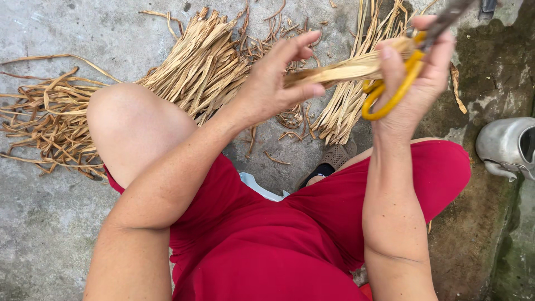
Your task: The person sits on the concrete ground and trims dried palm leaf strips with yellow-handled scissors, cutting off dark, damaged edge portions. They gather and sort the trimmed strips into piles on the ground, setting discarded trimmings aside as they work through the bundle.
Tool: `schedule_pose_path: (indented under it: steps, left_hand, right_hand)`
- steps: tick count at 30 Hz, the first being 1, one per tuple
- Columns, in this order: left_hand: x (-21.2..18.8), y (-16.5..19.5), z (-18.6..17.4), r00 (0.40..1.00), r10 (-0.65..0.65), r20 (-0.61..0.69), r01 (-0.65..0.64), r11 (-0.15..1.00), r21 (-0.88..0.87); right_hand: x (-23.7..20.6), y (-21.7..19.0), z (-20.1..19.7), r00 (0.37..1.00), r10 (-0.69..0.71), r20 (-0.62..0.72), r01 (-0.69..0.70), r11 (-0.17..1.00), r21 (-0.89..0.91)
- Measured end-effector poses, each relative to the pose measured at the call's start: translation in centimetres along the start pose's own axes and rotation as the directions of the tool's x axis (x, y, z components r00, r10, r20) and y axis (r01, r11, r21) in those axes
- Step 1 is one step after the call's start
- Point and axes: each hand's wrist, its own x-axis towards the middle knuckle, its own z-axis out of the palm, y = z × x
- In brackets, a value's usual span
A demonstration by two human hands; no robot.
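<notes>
Lying on the concrete floor [44, 223] at the far left is a loose heap of dried straw strips [50, 122], and just right of it a tidier fanned bundle [200, 67] spreads past the person's bare knee [131, 125]. Right of that, the left hand [276, 83] is curled closed, thumb and fingers pinching one end of a small sheaf of pale dried strips [340, 69] held level above the floor. The right hand [415, 78] grips the other end of the sheaf together with yellow-handled scissors [393, 89], fingers through the loops; whether the blades are apart cannot be told. Below the sheaf, another trimmed bundle [343, 111] lies on the floor near a brown sandal [337, 156]. At the right edge stands a metal kettle [507, 145].
</notes>
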Motion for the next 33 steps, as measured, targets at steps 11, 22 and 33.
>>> schedule_pose_path:
  steps: [11, 22, 33]
  left_hand:
    - [0.7, 0.7, 2.8, 0.801, -0.434, 0.413, 0.429, -0.065, -0.901]
    - [5.6, -3.1, -8.0, 0.768, -0.627, -0.134, 0.039, 0.255, -0.966]
    - [7.5, -2.7, -14.9, 0.876, -0.463, -0.136, 0.061, 0.384, -0.921]
  right_hand:
    - [-3.9, -1.4, 2.3, 0.988, -0.109, 0.113, 0.124, 0.982, -0.139]
    - [-8.2, 2.4, 5.1, 0.81, 0.339, 0.478, -0.385, 0.923, -0.002]
    - [-11.9, 5.3, 5.1, 0.42, 0.595, 0.685, -0.673, 0.711, -0.206]
